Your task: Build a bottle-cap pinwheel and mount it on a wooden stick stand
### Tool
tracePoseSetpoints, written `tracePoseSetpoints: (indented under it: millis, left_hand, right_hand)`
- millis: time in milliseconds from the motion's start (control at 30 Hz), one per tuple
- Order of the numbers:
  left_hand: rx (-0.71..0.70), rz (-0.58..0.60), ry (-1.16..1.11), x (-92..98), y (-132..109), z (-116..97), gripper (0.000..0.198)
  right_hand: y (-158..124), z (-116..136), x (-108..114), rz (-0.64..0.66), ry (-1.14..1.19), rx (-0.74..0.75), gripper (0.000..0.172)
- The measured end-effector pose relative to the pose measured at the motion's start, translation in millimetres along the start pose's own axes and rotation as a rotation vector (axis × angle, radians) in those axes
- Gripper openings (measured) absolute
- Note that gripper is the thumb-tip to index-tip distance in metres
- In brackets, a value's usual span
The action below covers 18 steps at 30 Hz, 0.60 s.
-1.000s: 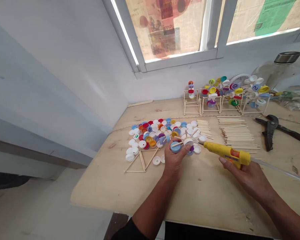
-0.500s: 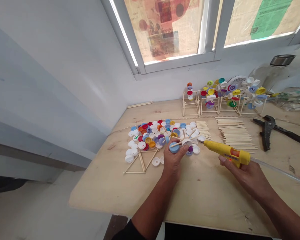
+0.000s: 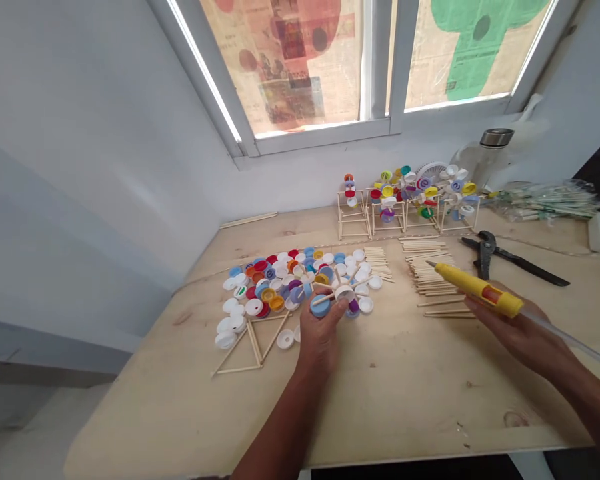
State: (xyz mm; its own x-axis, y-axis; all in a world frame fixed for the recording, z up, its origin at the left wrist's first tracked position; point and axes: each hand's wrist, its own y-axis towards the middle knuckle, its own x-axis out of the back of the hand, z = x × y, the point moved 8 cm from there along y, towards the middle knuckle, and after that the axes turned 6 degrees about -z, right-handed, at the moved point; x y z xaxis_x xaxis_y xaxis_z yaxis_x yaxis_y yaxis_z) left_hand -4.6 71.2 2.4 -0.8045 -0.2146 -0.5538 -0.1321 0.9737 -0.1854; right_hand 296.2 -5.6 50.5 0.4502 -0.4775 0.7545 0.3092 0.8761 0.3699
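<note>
My left hand [image 3: 321, 328] grips a small wheel of wooden sticks and bottle caps [image 3: 344, 293], with a blue cap [image 3: 321, 305] close to the fingers. Some of its sticks point up and outward. My right hand [image 3: 510, 333] is wrapped round a yellow hot glue gun [image 3: 477, 289], whose nozzle points left, well apart from the wheel. A clear glue stick [image 3: 570, 339] sticks out of its back end. Behind the left hand spreads a heap of colourful bottle caps [image 3: 275, 293]. A flat stick frame [image 3: 255, 343] lies left of that hand.
Rows of loose sticks [image 3: 425, 267] lie behind the glue gun, with black pliers [image 3: 515, 257] to their right. Finished cap wheels on stick stands [image 3: 387, 200] line the wall beside a glass bottle [image 3: 487, 157]. A plastic bag of sticks [image 3: 550, 200] rests at the back right.
The glue gun has drawn away from the wheel, to the right. My left hand still holds the wheel. The whole view has shifted rightward.
</note>
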Motion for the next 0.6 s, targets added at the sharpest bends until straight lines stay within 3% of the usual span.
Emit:
tracePoseSetpoints:
  millis: [133, 300, 600]
  left_hand:
    - [0.004, -0.012, 0.000, 2.2, 1, 2, 0.042]
    - [0.023, -0.003, -0.022, 3.7, 4, 5, 0.043]
    - [0.050, -0.003, -0.081, 1.7, 5, 3, 0.046]
  right_hand:
    - [14, -37, 19, -0.054, -0.226, 0.072, 0.029]
    - [28, -76, 19, 0.039, -0.457, 0.183, 0.027]
    - [53, -90, 9, 0.174, -0.597, 0.354, 0.027]
